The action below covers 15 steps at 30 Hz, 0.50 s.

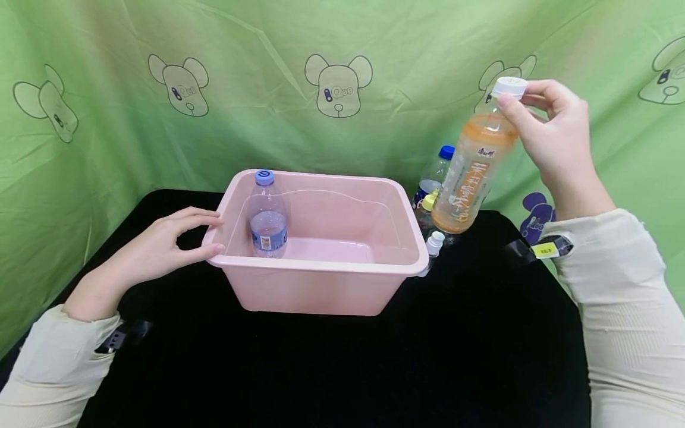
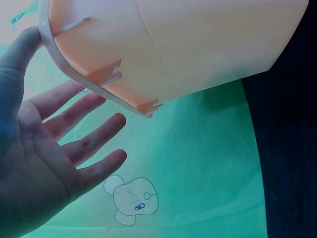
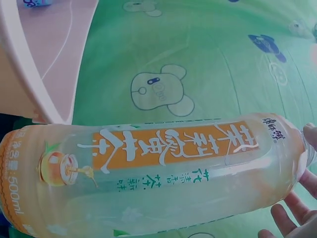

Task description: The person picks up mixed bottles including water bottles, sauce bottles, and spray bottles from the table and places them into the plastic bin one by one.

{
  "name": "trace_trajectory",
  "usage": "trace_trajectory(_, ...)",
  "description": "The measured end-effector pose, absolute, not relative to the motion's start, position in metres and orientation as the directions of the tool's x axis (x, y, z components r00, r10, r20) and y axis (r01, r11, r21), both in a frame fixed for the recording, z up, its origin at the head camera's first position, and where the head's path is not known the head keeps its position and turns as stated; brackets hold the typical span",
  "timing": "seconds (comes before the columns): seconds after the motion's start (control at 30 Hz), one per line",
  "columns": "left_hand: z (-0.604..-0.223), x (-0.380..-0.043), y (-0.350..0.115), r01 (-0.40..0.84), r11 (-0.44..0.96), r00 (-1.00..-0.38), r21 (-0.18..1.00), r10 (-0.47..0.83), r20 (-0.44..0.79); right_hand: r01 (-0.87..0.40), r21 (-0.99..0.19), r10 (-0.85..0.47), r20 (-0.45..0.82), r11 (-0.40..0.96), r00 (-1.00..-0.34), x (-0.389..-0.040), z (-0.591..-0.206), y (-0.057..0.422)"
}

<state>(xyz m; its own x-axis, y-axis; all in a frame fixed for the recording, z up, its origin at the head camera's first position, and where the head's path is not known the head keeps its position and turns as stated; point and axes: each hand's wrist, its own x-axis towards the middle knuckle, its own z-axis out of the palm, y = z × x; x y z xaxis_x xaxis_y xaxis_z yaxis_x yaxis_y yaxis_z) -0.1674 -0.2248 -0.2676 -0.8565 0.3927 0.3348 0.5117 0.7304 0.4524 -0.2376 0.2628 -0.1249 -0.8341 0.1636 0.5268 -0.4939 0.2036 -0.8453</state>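
My right hand (image 1: 562,128) pinches the white cap of a clear plastic tea bottle (image 1: 473,172) with an orange label, held tilted in the air right of a pink plastic tub (image 1: 316,285). The same tea bottle (image 3: 163,168) spans the right wrist view, fingertips at its neck. At the tub's left end, my left hand (image 1: 155,244) touches the rim, thumb towards the front and fingers behind. Its fingers look mostly straight in the left wrist view, beside the tub (image 2: 198,44). Inside the tub, near its left end, stands a water bottle (image 1: 269,223) with a blue cap.
Behind and below the tea bottle, right of the tub, stand a blue-capped bottle (image 1: 440,169), a yellow-capped bottle (image 1: 429,202) and a white-capped bottle (image 1: 435,242), partly hidden. Black cloth (image 1: 332,368) covers the table. A green curtain (image 1: 257,131) with bear drawings hangs behind.
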Motion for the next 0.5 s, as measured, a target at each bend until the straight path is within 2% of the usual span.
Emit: trace_trajectory(0.5, -0.268, -0.167, -0.225, 0.504, 0.728, -0.861, 0.465, 0.387, 0.329, -0.497, -0.828, 0.107, 0.536, 0.259, -0.837, -0.236, -0.113, 0.247)
